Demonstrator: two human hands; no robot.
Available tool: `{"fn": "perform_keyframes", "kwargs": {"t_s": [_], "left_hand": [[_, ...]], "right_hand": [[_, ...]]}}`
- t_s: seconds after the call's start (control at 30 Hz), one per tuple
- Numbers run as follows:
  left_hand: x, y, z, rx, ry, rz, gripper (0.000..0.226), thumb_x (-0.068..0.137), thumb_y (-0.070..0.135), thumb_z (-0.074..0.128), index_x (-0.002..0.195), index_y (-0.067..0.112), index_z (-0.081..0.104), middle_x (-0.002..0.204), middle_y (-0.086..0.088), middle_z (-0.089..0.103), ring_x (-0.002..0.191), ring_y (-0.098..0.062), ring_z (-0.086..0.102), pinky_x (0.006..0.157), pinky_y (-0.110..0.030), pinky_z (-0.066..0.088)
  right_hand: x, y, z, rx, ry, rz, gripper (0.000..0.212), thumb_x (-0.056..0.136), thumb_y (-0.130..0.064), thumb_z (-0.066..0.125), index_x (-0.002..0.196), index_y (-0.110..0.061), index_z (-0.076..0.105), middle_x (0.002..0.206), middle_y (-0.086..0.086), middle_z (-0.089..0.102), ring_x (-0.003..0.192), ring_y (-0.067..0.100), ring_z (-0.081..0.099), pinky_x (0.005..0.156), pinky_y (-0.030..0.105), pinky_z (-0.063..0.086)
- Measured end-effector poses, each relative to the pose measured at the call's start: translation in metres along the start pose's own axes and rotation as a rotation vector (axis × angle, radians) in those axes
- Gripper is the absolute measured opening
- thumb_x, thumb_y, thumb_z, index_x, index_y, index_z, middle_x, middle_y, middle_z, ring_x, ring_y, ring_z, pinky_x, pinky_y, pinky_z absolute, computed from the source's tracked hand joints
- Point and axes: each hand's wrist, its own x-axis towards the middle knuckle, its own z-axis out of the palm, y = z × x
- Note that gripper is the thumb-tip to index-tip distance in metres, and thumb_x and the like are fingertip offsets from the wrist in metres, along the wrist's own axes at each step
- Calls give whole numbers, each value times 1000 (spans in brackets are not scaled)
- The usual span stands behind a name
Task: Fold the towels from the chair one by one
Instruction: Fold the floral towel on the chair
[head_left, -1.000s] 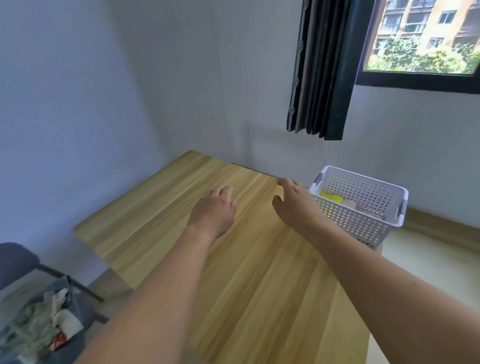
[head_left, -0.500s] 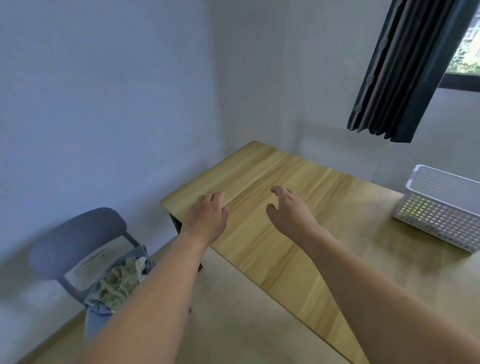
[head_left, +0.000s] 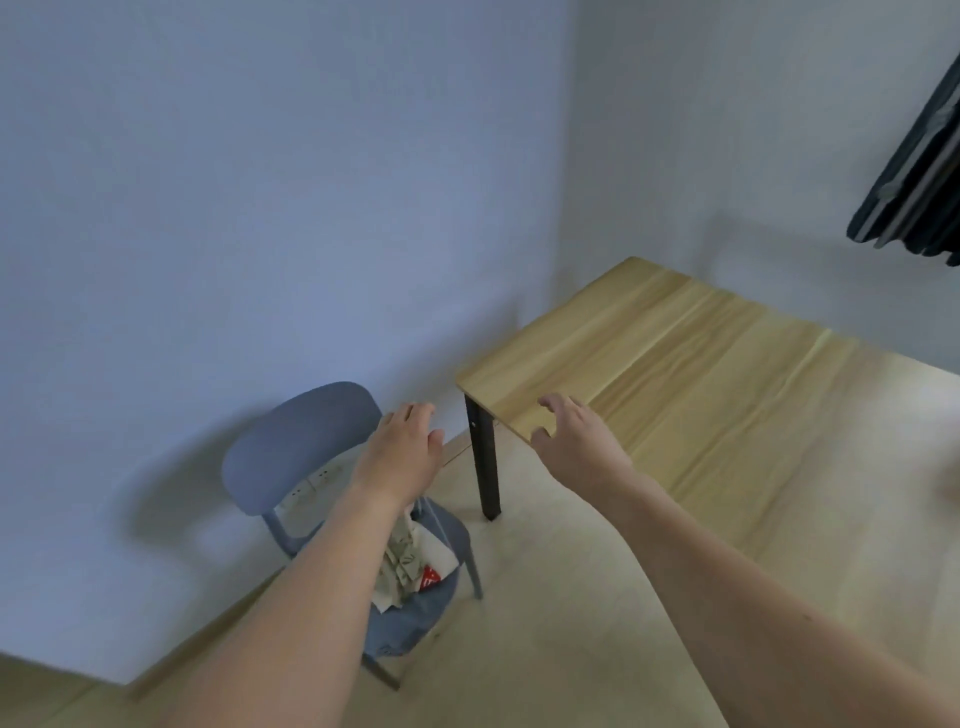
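The towels (head_left: 410, 564) lie in a crumpled heap on the seat of the blue chair (head_left: 298, 441), partly hidden behind the left forearm; I can make out pale patterned cloth and a scrap of red. They look soft, light and limp, so they should sag and tangle when lifted. Best to pinch one loose top edge or corner and draw it clear of the rest. The left hand (head_left: 402, 457) hangs above the seat, its grip relaxed and holding nothing. The right hand (head_left: 579, 441) hovers by the corner of the desk (head_left: 727, 374), fingers spread, also empty. A dark curtain (head_left: 914, 192) hangs far right.
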Motion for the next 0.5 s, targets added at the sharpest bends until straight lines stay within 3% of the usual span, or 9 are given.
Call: {"fn": "perform_keyframes", "kwargs": {"t_s": [0.37, 0.5], "left_hand": [[48, -181, -25, -65, -192, 19, 36, 100, 20, 36, 134, 11, 45, 140, -5, 43, 127, -21, 41, 101, -36, 41], [53, -226, -20, -81, -205, -33, 32, 100, 18, 37, 130, 12, 48, 137, -4, 45, 123, -20, 45, 94, -30, 39]], "right_hand": [[43, -103, 119, 70, -71, 186, 44, 95, -19, 43, 139, -16, 41, 137, 1, 49, 115, 20, 53, 84, 26, 40], [66, -108, 157, 75, -122, 211, 47, 95, -20, 45, 141, -16, 38, 144, 2, 43, 128, 19, 45, 99, 29, 39]]}}
